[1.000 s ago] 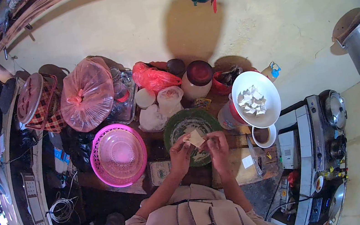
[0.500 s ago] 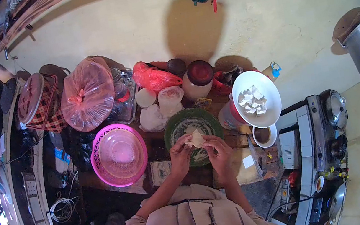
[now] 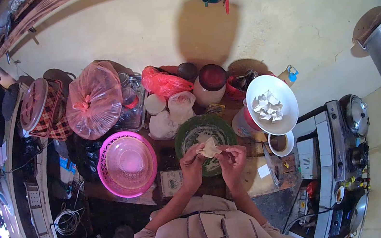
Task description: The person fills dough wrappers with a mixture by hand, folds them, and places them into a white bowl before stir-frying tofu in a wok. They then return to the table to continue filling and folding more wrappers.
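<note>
A small pale piece of dough [image 3: 210, 148] is held up between both hands, over the near part of a green bowl [image 3: 184, 134] whose inside is dusted white. My left hand [image 3: 192, 163] pinches the piece at its left side. At its right side, the fingers of my right hand [image 3: 231, 159] are closed on it. To the right, a white bowl [image 3: 290, 105] holds several folded white pieces [image 3: 267, 106]. Below that bowl is a white cup [image 3: 281, 144] of dark liquid.
A pink basket [image 3: 103, 165] stands left of the green bowl, with a tied pink bag [image 3: 93, 101] behind it. A red-lidded jar [image 3: 209, 87] and white bags [image 3: 163, 125] are at the back. A cutting board [image 3: 252, 178] lies right, a stove [image 3: 339, 142] farther right.
The dough piece has changed shape, its upper point now lower and its sides drawn outward. My right hand has turned slightly, its fingers more curled.
</note>
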`<state>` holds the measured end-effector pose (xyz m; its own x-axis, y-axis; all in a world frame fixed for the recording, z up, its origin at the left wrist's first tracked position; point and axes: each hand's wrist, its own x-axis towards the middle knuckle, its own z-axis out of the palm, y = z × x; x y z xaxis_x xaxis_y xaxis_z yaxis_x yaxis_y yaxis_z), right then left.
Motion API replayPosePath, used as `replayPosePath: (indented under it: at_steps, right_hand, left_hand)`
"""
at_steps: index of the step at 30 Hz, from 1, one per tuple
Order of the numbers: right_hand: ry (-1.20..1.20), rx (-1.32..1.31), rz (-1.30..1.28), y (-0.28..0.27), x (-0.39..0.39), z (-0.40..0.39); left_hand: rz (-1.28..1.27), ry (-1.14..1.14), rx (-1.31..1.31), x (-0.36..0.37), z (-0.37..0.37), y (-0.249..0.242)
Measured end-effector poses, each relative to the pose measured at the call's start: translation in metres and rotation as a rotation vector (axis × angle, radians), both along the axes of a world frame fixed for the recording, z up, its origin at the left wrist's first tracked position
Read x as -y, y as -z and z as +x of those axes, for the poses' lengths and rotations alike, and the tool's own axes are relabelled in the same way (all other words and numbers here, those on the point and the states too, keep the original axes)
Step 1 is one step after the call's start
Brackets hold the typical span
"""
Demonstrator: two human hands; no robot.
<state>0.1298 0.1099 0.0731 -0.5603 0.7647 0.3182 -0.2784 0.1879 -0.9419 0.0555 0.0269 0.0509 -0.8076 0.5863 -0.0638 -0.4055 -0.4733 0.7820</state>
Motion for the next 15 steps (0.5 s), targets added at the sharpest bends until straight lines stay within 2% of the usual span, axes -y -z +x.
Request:
replayPosePath:
  at_steps: [4, 6, 10, 13, 15]
  right_hand:
    - [-0.037, 0.016, -0.034, -0.007, -0.001, 0.001]
    - [-0.062, 0.008, -0.050, -0.006, -0.003, 0.002]
    - [-0.063, 0.095, 0.044, -0.011, -0.005, 0.004]
    - [-0.082, 0.055, 0.035, -0.020, -0.004, 0.003]
    - [-0.086, -0.041, -0.051, -0.023, 0.000, 0.000]
  left_hand:
    - [-0.126, -0.051, -0.238, 0.001, -0.002, -0.002]
    - [-0.153, -0.026, -0.236, 0.002, -0.003, -0.014]
    - [-0.278, -0.029, -0.418, 0.003, -0.008, -0.024]
    - [-0.284, -0.012, -0.207, 0.003, -0.006, -0.030]
    - [-0.260, -0.035, -0.278, 0.003, -0.006, -0.026]
